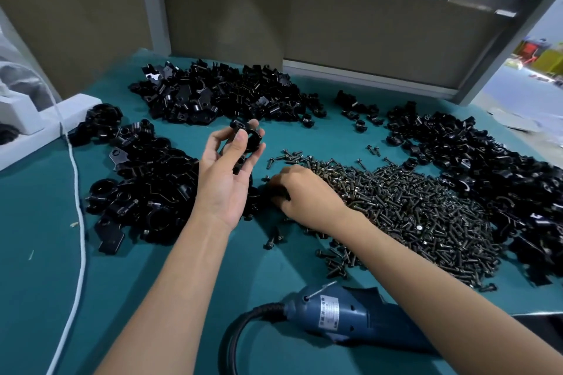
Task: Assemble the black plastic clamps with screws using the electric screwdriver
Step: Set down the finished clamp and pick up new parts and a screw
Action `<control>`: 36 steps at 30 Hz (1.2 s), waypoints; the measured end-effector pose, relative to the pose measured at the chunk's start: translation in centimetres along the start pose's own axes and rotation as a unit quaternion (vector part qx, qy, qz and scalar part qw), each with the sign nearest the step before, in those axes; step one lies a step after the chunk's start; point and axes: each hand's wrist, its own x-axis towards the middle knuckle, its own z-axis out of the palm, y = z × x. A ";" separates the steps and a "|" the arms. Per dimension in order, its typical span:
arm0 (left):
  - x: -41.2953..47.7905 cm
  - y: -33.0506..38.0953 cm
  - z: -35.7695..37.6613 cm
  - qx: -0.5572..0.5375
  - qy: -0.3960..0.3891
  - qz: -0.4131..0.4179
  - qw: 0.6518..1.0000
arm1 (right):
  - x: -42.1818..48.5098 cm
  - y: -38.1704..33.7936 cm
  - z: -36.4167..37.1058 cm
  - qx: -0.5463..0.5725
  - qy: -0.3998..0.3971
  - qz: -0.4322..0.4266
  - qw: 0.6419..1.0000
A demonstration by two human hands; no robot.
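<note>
My left hand [227, 173] is raised palm up above the table and holds a black plastic clamp [248, 138] between thumb and fingertips. My right hand [300, 193] lies palm down at the left edge of a big heap of dark screws [411, 210], its fingers curled downward; what the fingertips hold is hidden. The blue electric screwdriver [344, 318] lies on the table near the front edge, under my right forearm, with neither hand on it.
Piles of black clamp parts lie on the green table [36, 237]: one at the back [225, 94], one at the left [143, 179], one at the right [487, 161]. A white cord [79, 222] runs down the left side. White foam [33, 122] sits far left.
</note>
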 end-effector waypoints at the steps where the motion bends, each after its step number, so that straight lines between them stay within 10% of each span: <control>1: 0.0 0.0 0.0 -0.005 0.001 0.000 1.000 | 0.3 -0.2 0.1 -0.011 -0.003 0.005 1.000; 12: 0.2 0.0 -0.1 -0.034 0.011 -0.005 0.999 | 2.6 3.0 -2.2 0.186 0.130 0.177 0.958; 27: 0.1 -0.4 0.1 0.028 0.009 0.002 1.000 | 8.4 0.3 -0.3 0.079 0.014 0.232 0.970; 36: -0.8 -1.0 1.2 0.022 -0.004 -0.020 1.000 | 1.7 0.3 -3.7 0.371 0.275 0.093 0.882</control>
